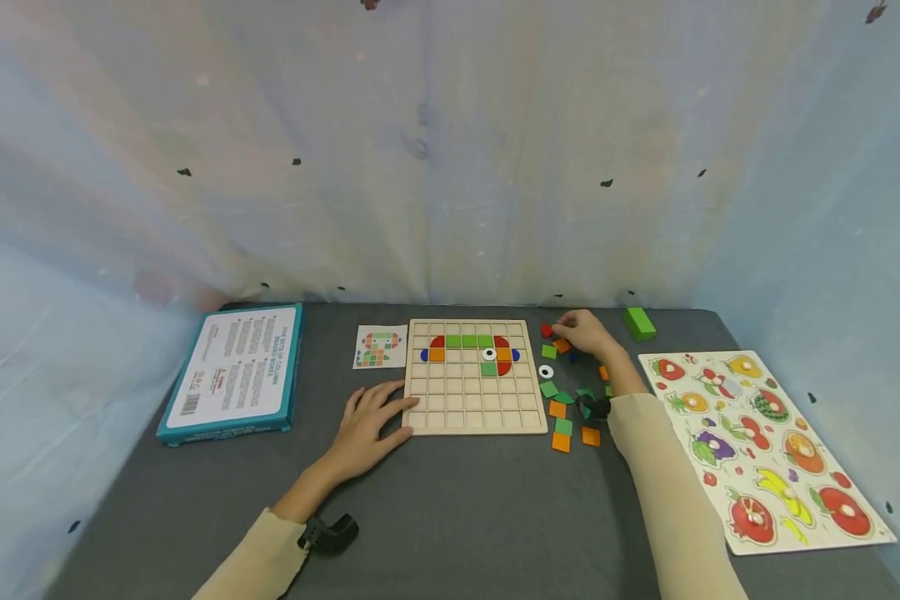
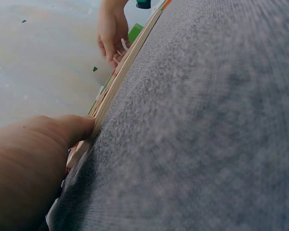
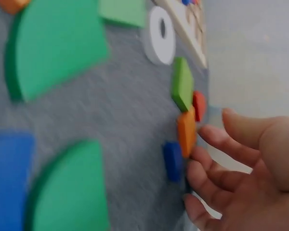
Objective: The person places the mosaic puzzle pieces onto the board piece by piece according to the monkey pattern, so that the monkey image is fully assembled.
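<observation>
A wooden grid board (image 1: 474,425) lies on the dark cloth, with coloured pieces in its upper cells, among them a white eye disc (image 1: 489,355). My left hand (image 1: 371,425) rests at the board's left edge, fingers spread, thumb and fingertips on the rim. Past the board's upper right corner, my right hand (image 1: 583,331) reaches over loose pieces. Its fingertips are right by a red piece (image 3: 199,106) and an orange square (image 3: 187,132), thumb and index apart with nothing seen between them. A green square (image 3: 182,84) and a blue piece (image 3: 172,161) lie beside these.
A pattern card (image 1: 379,347) lies left of the board, and a blue box (image 1: 228,375) farther left. Loose green quarter pieces (image 3: 62,48) and an eye disc (image 1: 545,372) are scattered right of the board. A green block (image 1: 640,324) and a fruit puzzle (image 1: 750,442) are at right.
</observation>
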Demonstrator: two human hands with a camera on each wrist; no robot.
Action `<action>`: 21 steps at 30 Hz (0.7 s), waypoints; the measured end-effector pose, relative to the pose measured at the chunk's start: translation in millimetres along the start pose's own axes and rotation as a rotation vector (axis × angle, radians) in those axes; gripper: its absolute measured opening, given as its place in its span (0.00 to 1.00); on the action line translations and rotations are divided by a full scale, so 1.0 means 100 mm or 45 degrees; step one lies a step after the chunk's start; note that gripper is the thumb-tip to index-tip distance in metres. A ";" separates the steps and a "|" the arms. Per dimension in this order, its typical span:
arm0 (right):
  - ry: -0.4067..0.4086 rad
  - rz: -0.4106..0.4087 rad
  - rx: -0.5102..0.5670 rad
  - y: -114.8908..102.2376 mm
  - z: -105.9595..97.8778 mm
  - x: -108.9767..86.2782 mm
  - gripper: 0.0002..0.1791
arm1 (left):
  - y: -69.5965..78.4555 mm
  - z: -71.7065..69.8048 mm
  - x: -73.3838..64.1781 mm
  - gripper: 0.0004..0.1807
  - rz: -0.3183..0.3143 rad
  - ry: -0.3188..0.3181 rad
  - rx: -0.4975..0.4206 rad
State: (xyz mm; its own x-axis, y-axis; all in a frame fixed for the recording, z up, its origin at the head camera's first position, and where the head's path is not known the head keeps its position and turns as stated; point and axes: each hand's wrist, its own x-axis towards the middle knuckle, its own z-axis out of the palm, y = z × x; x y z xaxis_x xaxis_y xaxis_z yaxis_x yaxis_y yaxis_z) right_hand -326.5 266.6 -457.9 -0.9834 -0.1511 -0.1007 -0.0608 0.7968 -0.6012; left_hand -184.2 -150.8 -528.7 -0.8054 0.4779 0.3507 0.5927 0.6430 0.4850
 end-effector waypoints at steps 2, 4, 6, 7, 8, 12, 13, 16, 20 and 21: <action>-0.035 -0.024 0.062 0.04 -0.03 -0.02 0.15 | 0.00 0.00 0.00 0.27 0.002 0.005 0.001; -0.064 -0.043 0.077 0.06 -0.05 -0.03 0.14 | -0.01 0.00 0.00 0.27 -0.002 0.006 0.005; -0.091 -0.051 0.086 0.09 -0.06 -0.04 0.12 | -0.01 -0.01 0.00 0.27 -0.007 0.004 0.002; -0.103 -0.054 0.090 0.09 -0.06 -0.04 0.12 | 0.00 -0.01 0.00 0.27 -0.013 -0.001 -0.003; -0.113 -0.060 0.085 0.10 -0.06 -0.04 0.12 | 0.00 -0.01 0.00 0.27 -0.018 -0.005 -0.005; -0.138 -0.068 0.090 0.11 -0.06 -0.04 0.11 | 0.01 -0.02 0.00 0.27 -0.038 -0.028 -0.011; -0.143 -0.070 0.092 0.11 -0.06 -0.04 0.12 | 0.01 -0.02 0.00 0.27 -0.043 -0.033 -0.014; -0.159 -0.081 0.098 0.12 -0.08 -0.06 0.13 | 0.02 -0.02 0.00 0.27 -0.041 -0.036 -0.016; -0.185 -0.128 0.122 0.11 -0.10 -0.08 0.14 | 0.02 -0.01 0.00 0.27 -0.027 -0.015 -0.017; -0.192 -0.146 0.134 0.09 -0.11 -0.09 0.14 | 0.02 -0.01 0.00 0.27 -0.021 -0.006 -0.018</action>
State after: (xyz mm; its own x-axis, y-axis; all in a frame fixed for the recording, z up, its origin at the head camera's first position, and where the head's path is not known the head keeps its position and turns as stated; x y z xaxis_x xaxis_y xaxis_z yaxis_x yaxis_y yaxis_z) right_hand -320.2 281.5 -454.2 -0.9339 -0.3293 -0.1394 -0.1449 0.7048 -0.6945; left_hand -183.0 -149.8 -527.2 -0.8152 0.4698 0.3388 0.5789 0.6423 0.5023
